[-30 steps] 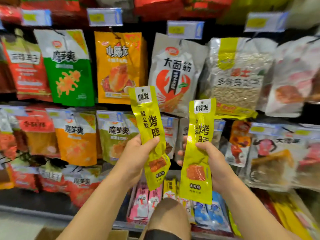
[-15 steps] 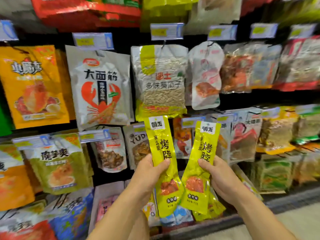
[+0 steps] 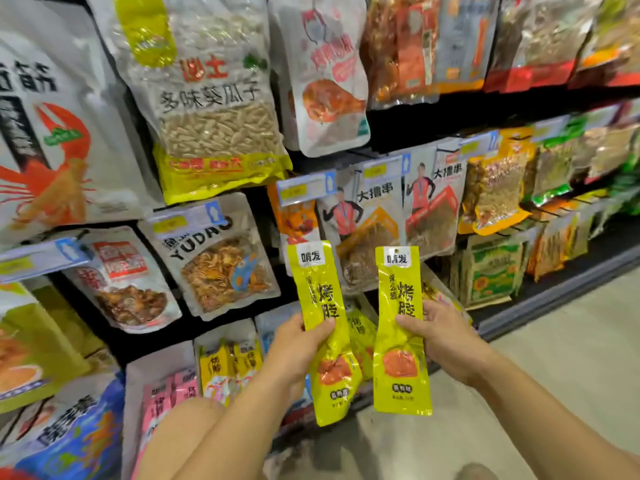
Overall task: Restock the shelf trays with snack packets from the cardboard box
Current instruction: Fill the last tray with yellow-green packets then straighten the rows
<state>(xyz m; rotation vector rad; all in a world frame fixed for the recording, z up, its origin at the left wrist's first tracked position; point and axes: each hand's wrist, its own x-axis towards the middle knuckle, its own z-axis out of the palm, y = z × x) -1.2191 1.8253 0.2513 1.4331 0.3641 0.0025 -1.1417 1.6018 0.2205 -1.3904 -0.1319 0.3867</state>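
My left hand [image 3: 298,348] grips a long yellow snack packet [image 3: 322,306] around its middle, thumb across the front. My right hand [image 3: 440,337] holds a second, matching yellow packet [image 3: 398,341] the same way. Both packets stand upright side by side in front of the lower shelf. Behind and between them, more of the same yellow packets [image 3: 362,330] sit in a low shelf tray. Another tray [image 3: 162,382] to the left holds yellow packets [image 3: 227,365] and pink ones [image 3: 169,396]. The cardboard box is out of view.
Large hanging snack bags fill the shelves: a sunflower seed bag [image 3: 207,98], a crab-print bag [image 3: 52,133], a YUDAO bag [image 3: 221,261]. Blue price tags [image 3: 306,187] line the hooks. My knee [image 3: 183,434] is at the bottom. Pale floor [image 3: 554,358] runs along the shelf base at right.
The view has swung right along the shelf and closer in. Both hands still hold their yellow packets, now spread slightly apart and lower against the shelf.
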